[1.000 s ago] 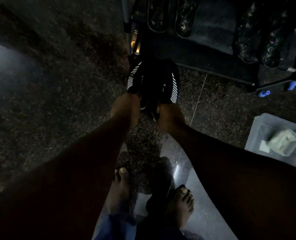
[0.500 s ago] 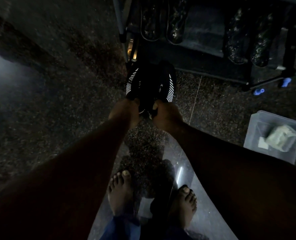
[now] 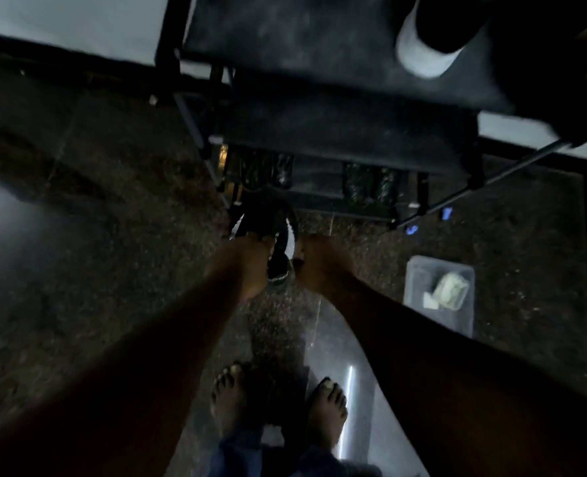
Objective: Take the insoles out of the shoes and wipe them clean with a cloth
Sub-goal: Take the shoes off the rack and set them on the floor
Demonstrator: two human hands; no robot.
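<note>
Head view, dim and smeared by motion, now takes in much more of the shoe rack (image 3: 319, 132) than half a second ago. Its upper shelves fill the far part of the frame, so the gaze has swung up and away from the hands.

The black shoes (image 3: 268, 218) with white side stripes are held off the floor (image 3: 113, 270), just in front of the rack's lowest shelf. A moment ago they lay side by side as a neat pair. Now one seems to have tipped, with an end hanging down between the wrists.

The left hand (image 3: 250, 259) grips the near edge of the shoes with curled fingers. The right hand (image 3: 319, 266) sits just beside them with fingers bent, but in the blur I cannot tell whether it has hold of anything. The hands look a little further apart than before.

To me that reads as the pair being separated so one shoe can be opened. No insoles are visible yet, so the removal is probably not begun.

The cloth (image 3: 452, 290) lies untouched in a plastic container (image 3: 419, 270) on the floor to the right, well apart from the hands. Bare feet (image 3: 228, 397) stand near.
</note>
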